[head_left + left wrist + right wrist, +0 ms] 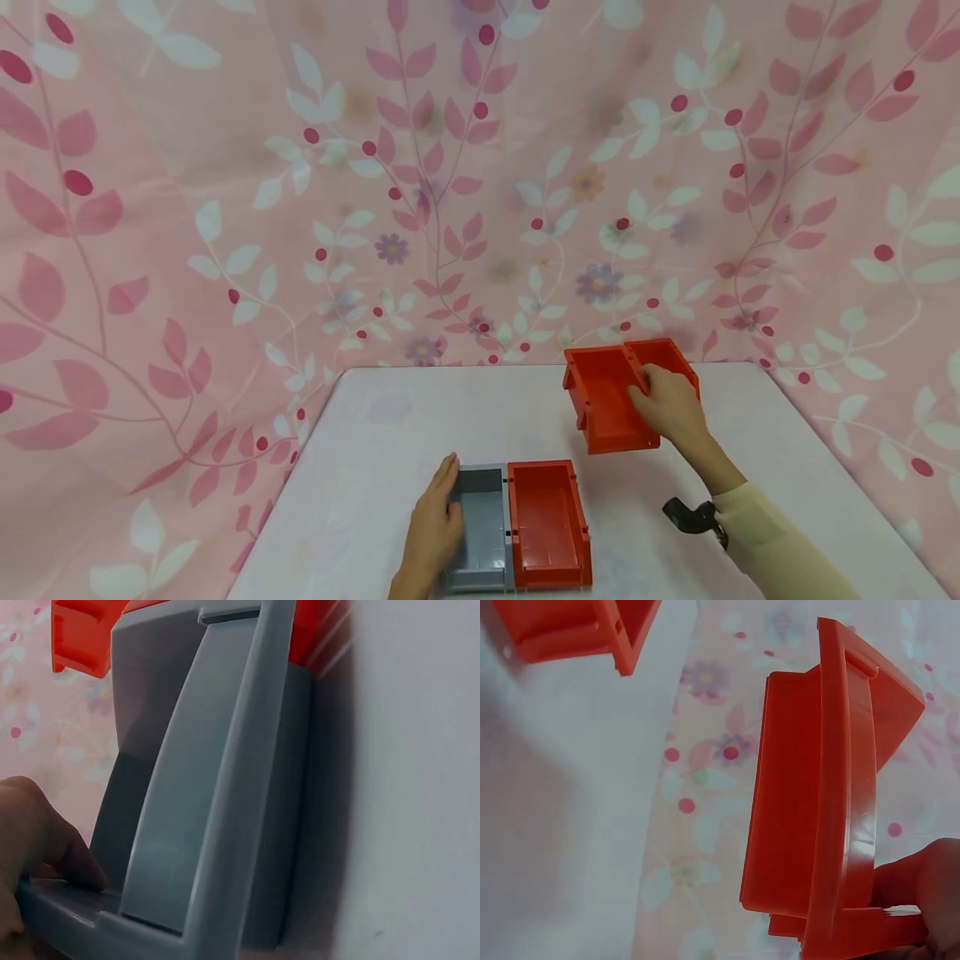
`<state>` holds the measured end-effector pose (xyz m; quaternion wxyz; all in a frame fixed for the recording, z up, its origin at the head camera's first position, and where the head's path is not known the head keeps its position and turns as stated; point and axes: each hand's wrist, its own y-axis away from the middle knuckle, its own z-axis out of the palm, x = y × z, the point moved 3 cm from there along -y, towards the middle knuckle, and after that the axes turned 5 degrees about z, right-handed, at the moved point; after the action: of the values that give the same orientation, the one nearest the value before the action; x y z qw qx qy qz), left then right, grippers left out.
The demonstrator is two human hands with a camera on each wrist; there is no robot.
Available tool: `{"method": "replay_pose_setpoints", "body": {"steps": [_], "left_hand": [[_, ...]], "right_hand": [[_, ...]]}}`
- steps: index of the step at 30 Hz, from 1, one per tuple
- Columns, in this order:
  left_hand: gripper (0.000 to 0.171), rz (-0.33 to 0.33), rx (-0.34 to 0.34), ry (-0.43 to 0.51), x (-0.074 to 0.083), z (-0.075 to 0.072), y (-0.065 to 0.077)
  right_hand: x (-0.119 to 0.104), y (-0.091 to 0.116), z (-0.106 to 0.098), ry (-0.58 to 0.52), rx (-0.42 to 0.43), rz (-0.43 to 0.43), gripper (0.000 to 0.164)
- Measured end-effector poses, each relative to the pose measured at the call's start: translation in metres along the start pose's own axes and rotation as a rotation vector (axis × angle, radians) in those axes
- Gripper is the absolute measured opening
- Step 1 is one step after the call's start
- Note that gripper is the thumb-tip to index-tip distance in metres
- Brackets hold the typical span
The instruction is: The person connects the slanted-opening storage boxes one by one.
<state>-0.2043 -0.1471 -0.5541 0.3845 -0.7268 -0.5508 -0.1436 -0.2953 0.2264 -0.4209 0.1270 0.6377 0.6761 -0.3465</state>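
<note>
A grey plastic storage bin [482, 525] sits on the table, joined side by side to a red storage bin [546, 517]. My left hand [435, 529] grips the grey bin's left wall, its thumb inside the rim and fingers along the outside. In the left wrist view, the grey bin [187, 765] shows the hand [37, 862] at its wall. Farther back and to the right, my right hand [672, 406] holds a pair of red bins [607, 400] by the wall where they meet. The right wrist view shows these red bins [795, 795] tilted, with fingers [930, 892] at the rim.
A white table [337, 500] lies under the bins, its back edge against a pink curtain [480, 208] printed with leaves and flowers. A black wrist device [693, 517] hangs at the right sleeve [772, 542].
</note>
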Motion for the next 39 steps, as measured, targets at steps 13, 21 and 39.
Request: {"method": "replay_pose_setpoints", "body": {"steps": [13,21,39], "left_hand": [[0.065,0.007,0.023,-0.003,-0.004,0.005,-0.012],[0.065,-0.006,0.033,0.008,-0.003,0.005,-0.012],[0.066,-0.011,0.04,0.044,-0.003,0.007,-0.011]], "right_hand": [[-0.005,0.03,-0.013,0.008,-0.01,0.022,0.021],[-0.003,0.047,-0.01,0.025,-0.006,0.031,0.02],[0.009,0.08,0.009,0.059,-0.154,0.212,0.026]]}}
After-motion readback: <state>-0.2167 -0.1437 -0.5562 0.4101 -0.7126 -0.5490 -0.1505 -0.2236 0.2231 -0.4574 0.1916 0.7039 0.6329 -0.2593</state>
